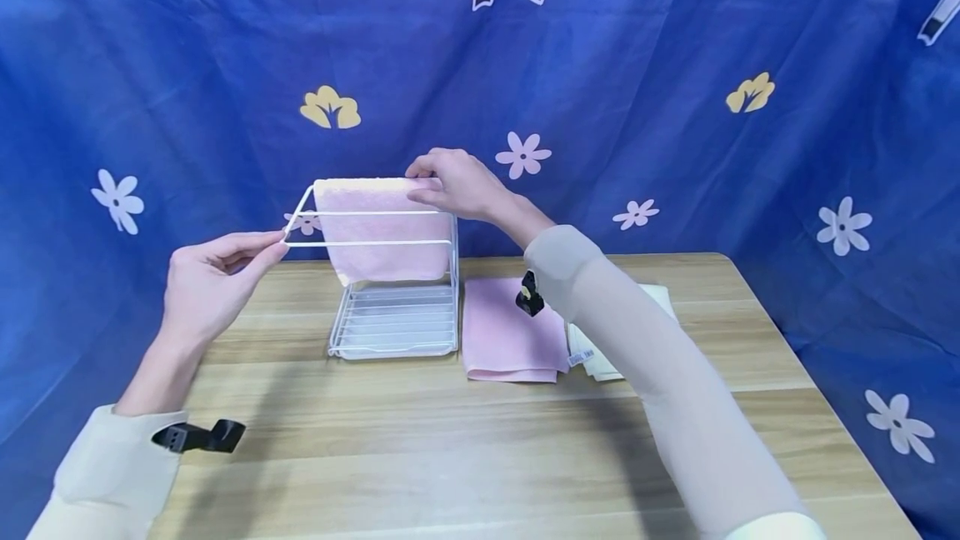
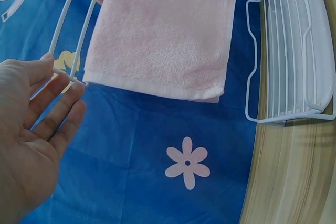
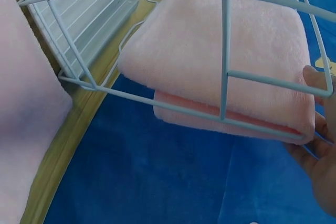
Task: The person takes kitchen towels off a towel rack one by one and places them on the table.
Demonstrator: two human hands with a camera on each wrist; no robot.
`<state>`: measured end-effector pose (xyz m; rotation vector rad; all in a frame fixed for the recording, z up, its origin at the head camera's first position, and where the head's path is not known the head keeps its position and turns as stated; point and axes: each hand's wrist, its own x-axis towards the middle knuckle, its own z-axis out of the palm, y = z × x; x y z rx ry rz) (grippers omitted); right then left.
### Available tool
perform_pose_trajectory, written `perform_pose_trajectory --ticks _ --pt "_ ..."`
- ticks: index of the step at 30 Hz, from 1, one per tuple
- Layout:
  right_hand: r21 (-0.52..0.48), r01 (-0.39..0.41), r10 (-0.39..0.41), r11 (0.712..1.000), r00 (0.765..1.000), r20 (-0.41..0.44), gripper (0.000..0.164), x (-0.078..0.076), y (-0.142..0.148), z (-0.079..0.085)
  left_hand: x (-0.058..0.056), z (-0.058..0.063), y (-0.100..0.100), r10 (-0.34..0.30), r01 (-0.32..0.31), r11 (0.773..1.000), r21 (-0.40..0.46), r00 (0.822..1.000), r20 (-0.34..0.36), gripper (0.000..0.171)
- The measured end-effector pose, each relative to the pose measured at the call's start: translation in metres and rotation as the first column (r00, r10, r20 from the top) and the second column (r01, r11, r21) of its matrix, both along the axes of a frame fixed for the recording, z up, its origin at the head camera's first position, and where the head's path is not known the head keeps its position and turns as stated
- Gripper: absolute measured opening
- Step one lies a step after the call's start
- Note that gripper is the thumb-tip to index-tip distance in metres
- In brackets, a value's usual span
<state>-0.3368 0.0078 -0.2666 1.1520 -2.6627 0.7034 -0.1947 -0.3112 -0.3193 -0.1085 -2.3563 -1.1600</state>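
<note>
A white wire rack [image 1: 455,307] stands on the table with a slatted base, and bars at its top reach out to the left. Over those bars hangs a folded pink towel [image 1: 386,227], its fold uppermost. At the bars' left end, the thumb and fingertips of my left hand [image 1: 213,277] pinch the rack's corner. In the left wrist view the towel [image 2: 163,35] hangs just beside that hand [image 2: 37,124]. My right hand [image 1: 465,183] grips the towel's upper right corner, thumb in front and fingers behind. The right wrist view shows this hand [image 3: 323,156] at the towel's fold.
Right of the rack, another folded pink towel [image 1: 513,332] lies flat on the wooden table [image 1: 420,448]. Beside it is a folded white cloth [image 1: 600,361] with a tag, partly hidden by my right forearm. A blue patterned curtain [image 1: 420,48] hangs behind the table.
</note>
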Motion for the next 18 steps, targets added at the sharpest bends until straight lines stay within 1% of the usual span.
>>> perform_pose_trajectory --ticks 5,10,14,18 --pt "0.028 0.017 -0.017 0.999 0.999 0.027 0.034 -0.001 -0.007 0.003 -0.001 0.000 0.000 -0.002 0.002 1.000 -0.001 1.000 0.001 0.030" --pt "0.062 0.048 -0.052 0.997 0.997 0.063 0.035 -0.002 -0.012 0.005 -0.001 -0.001 -0.001 0.002 -0.002 1.000 -0.003 1.000 0.006 0.030" --pt "0.051 0.059 -0.063 0.997 0.994 0.092 0.033 -0.002 -0.014 0.005 0.000 0.000 -0.001 0.001 -0.001 1.000 -0.002 1.000 0.004 0.029" --pt "0.035 0.048 -0.051 0.998 0.996 0.077 0.031 -0.002 -0.014 0.003 0.001 0.000 -0.001 0.002 -0.002 1.000 -0.006 1.000 0.007 0.029"
